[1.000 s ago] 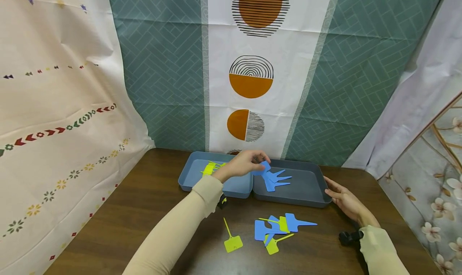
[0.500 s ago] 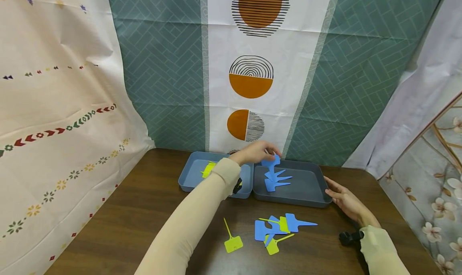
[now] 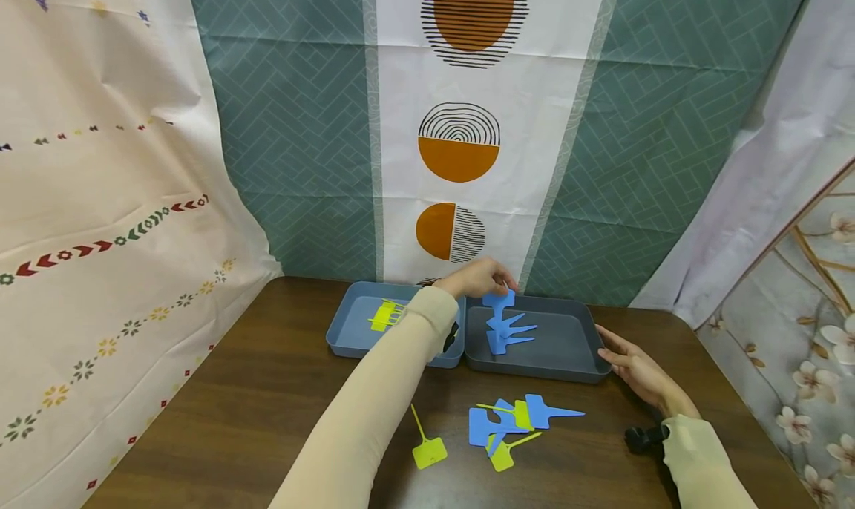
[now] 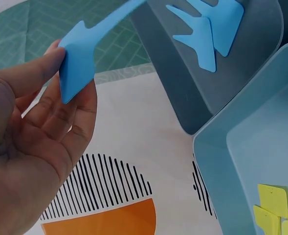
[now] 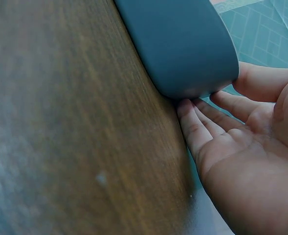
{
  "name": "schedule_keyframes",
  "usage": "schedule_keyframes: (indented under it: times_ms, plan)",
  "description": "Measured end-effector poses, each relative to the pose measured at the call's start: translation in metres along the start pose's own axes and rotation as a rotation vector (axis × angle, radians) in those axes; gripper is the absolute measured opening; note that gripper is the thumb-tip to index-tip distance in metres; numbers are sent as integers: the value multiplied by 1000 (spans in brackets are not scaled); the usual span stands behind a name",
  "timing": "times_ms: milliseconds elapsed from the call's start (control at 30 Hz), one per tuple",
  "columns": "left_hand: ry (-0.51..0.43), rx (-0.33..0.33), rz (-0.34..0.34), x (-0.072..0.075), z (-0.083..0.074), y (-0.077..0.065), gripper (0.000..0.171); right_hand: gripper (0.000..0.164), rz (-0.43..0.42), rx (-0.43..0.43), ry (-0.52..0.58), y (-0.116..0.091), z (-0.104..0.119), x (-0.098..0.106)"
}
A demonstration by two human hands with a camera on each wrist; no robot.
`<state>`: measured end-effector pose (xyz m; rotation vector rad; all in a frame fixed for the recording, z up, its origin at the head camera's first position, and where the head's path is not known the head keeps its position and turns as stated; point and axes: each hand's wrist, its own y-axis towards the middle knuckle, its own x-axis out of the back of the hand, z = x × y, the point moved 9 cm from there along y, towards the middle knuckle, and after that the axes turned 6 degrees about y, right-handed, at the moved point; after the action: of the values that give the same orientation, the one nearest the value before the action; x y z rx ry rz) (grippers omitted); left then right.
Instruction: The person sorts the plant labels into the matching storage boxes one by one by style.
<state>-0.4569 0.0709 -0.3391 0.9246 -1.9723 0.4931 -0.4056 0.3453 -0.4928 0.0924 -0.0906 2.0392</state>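
My left hand (image 3: 479, 277) pinches a blue T-shaped plant label (image 4: 79, 61) by its broad head, between thumb and fingers. The label's stem points away from the palm, above the left part of the dark grey tray (image 3: 564, 353). In that tray lie several blue plant labels (image 3: 499, 341), fanned and overlapping. At the tray's right end, my right hand (image 3: 637, 372) rests its extended fingers and thumb against the outer wall. Left of it stands a blue-grey tray (image 3: 347, 329) holding several yellow-green plant labels (image 3: 382, 316); my left forearm hides part of this tray.
On the brown wooden table (image 3: 267, 390), in front of the trays, blue labels (image 3: 478, 427) and yellow-green labels (image 3: 502, 457) lie in a loose pile. A single yellow-green label (image 3: 430, 452) lies left of them. Patterned cloths (image 3: 300, 160) hang behind.
My left hand has moved right and slightly away with the blue label, whose stem now hangs over the dark tray. The right hand stays at the tray's end. The head view has shifted slightly.
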Motion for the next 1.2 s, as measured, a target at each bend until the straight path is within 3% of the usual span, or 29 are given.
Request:
schedule_keyframes:
  times_ms: [200, 667, 1067, 1200]
  plan:
    - [65, 23, 16, -3, 1, 2, 21, 72, -1, -8, -4, 0, -1, 1]
    - [47, 79, 31, -19, 10, 7, 24, 71, -21, -24, 9, 1, -3, 2]
    - [-7, -6, 31, -14, 6, -8, 24, 73, -17, -25, 27, 1, -2, 2]
    - [-28, -64, 25, -14, 3, -17, 25, 73, -18, -34, 11, 2, -3, 2]
